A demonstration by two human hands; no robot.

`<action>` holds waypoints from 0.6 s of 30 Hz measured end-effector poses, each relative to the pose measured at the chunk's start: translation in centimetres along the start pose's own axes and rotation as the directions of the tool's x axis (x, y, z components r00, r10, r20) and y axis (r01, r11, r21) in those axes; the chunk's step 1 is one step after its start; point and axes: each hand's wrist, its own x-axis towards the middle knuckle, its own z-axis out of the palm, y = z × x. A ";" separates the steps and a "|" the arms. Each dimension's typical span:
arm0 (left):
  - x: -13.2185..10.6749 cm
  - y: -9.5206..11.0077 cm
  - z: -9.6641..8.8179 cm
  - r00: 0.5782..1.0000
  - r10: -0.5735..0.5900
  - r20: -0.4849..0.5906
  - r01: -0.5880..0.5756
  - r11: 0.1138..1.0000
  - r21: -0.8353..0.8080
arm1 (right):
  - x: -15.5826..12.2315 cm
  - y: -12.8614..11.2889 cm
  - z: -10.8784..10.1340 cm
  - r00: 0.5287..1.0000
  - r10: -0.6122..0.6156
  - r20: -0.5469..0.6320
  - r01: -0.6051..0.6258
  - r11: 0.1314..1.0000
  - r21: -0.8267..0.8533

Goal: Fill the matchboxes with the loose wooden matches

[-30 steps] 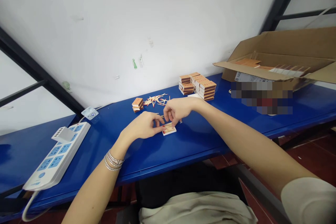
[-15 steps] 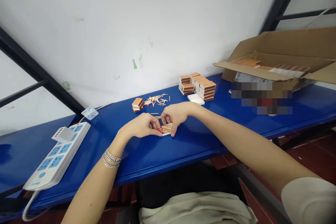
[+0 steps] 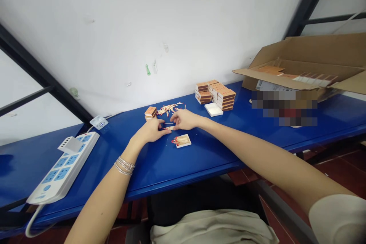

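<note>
My left hand (image 3: pixel 151 130) is low over the blue table, its thumb and fingers apart at the left end of a few loose matches (image 3: pixel 168 127). From the other side, my right hand (image 3: pixel 184 119) reaches to the right end of these matches, thumb and fingertips also apart. I cannot make out a firm grip on any match. Nearer to me lies a white matchbox tray (image 3: pixel 186 145) filled with red-headed matches (image 3: pixel 181 140), some heads sticking out past its left end. Beyond my hands spreads a loose pile of matches (image 3: pixel 168 109), partly hidden by my right hand.
Closed matchboxes (image 3: pixel 150 112) sit left of the pile. Stacked matchboxes (image 3: pixel 219 91) stand at the back, beside an empty white tray (image 3: pixel 213 109). An open cardboard box (image 3: pixel 311 55) occupies the right, and a white power strip (image 3: pixel 64 169) the left.
Both hands have let go of the filled matchbox tray and moved away from me to the loose matches behind it. The tray now lies free on the table.
</note>
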 end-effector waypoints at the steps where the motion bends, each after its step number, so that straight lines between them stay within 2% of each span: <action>1: 0.0 0.0 0.0 1.000 0.009 -0.006 -0.009 1.000 -0.006 | 0.2 0.0 0.3 1.000 -0.005 -0.007 0.005 0.999 0.038; 5: 0.1 -0.2 0.1 1.000 -0.005 -0.001 0.005 0.998 -0.064 | 0.5 0.1 0.8 0.999 -0.028 -0.044 0.033 0.993 0.117; 10: 0.2 -0.2 0.6 1.000 -0.004 0.018 0.007 0.987 -0.163 | 0.3 0.3 0.5 0.999 -0.043 -0.021 0.044 0.999 0.019; 18: 0.0 0.6 0.8 0.996 0.081 -0.048 -0.079 0.996 0.039 | -0.1 -1.0 1.3 0.988 -0.153 0.002 0.150 0.967 -0.205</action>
